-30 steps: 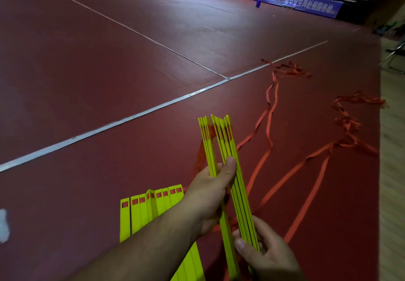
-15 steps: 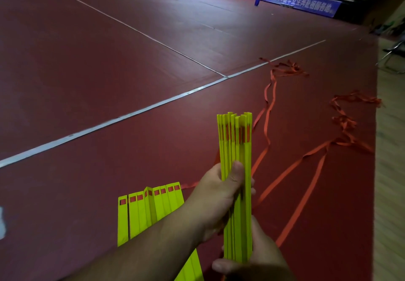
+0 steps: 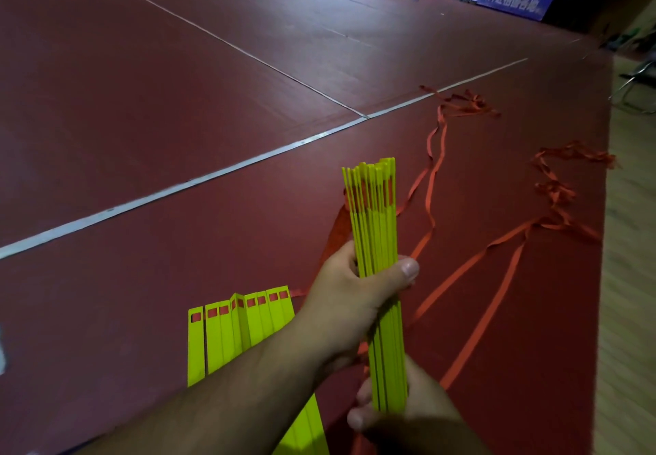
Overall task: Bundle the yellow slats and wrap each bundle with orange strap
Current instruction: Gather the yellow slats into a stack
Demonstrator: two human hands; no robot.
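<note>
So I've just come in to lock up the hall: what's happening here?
A person holds a bundle of yellow slats upright, the left hand gripping its middle and the right hand its lower end. More slats lie flat on the red floor beside it, and long orange strap trails loose across the floor. No strap shows wrapped round the bundle yet.

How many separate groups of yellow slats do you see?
2. One bundle stands upright, held by the left grip and right grip; one group lies fanned flat on the floor, lower left, partly hidden by the forearm.
</note>
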